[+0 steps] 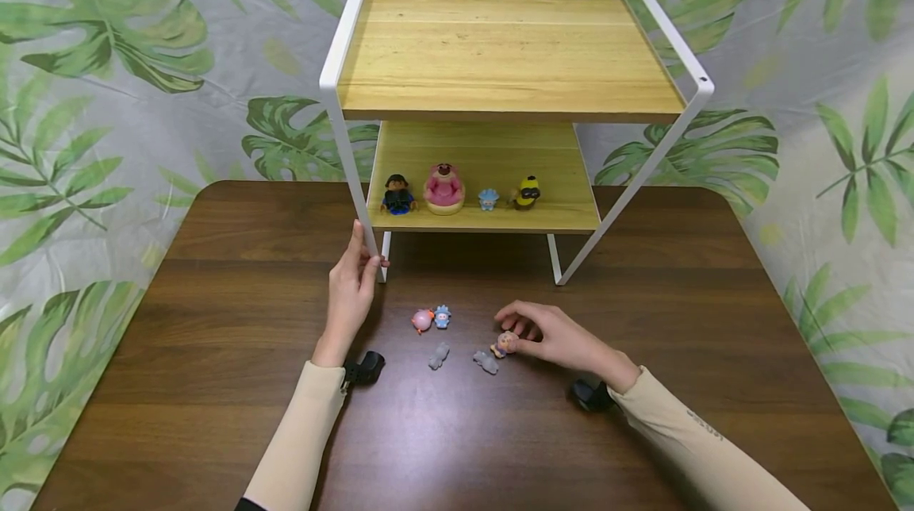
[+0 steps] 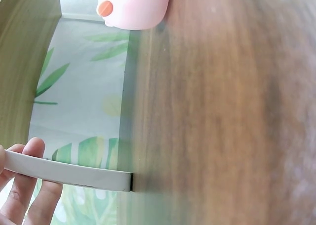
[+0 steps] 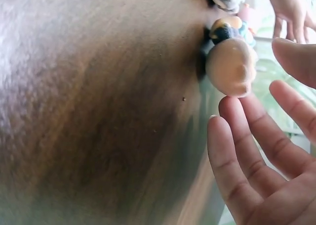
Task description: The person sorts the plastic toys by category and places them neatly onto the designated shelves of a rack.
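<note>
My left hand [image 1: 347,293] holds the white metal leg [image 2: 74,175] of a two-tier shelf, with fingers behind the bar in the left wrist view. On the table, my right hand [image 1: 560,340] is at a small round-headed figurine [image 1: 505,344] in tan, purple and yellow. In the right wrist view its fingertips [image 3: 229,106] meet or nearly meet the figurine's head [image 3: 229,67], while the thumb stands apart. Close by lie two grey figurines, one [image 1: 486,362] beside it and another [image 1: 439,355] further left. A pink round toy [image 1: 423,320] and a blue figurine [image 1: 443,316] stand behind them.
On the lower wooden shelf [image 1: 478,147] stand a dark-haired figure [image 1: 397,195], a pink bear [image 1: 444,190], a small blue figurine [image 1: 489,199] and a yellow-and-black figure [image 1: 527,192]. The upper shelf [image 1: 507,59] overhangs them. A leaf-patterned cloth [image 1: 107,35] hangs behind the brown table [image 1: 214,384].
</note>
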The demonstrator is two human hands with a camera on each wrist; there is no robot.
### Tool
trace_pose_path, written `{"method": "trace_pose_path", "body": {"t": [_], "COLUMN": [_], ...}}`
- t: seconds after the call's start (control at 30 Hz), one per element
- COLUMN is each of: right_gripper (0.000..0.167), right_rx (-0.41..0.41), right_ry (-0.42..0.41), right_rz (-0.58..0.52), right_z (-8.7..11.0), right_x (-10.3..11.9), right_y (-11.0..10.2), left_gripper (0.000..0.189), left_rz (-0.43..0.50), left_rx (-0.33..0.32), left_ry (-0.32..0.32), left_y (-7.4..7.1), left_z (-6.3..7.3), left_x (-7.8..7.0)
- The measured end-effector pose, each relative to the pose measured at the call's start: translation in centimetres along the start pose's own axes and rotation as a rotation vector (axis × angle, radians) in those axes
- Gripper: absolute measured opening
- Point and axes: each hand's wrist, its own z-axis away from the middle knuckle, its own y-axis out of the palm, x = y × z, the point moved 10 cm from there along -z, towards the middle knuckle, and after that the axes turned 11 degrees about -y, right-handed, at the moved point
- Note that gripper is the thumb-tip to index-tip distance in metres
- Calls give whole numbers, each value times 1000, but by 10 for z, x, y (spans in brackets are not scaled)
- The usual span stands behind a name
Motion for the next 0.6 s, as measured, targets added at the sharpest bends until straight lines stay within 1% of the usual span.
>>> {"method": "trace_pose_path", "body": {"t": [0.07,0.33,0.6], "right_gripper": [30,30,26], "right_rx": [16,89,89], "right_ry": [5,16,16], "right_rz": [4,70,97], "right_z": [0,0,-1], "right_x": [-1,-1,-1], "right_y": [3,10,12], "left_gripper": [95,95,94], "left_rz": [4,-10,-3], "left_rx": [-4,6,7], "left_ry": [5,-15,-17], "left_y": [0,1,1], "left_z": [0,0,0], "left_x": [-1,2,4]}}
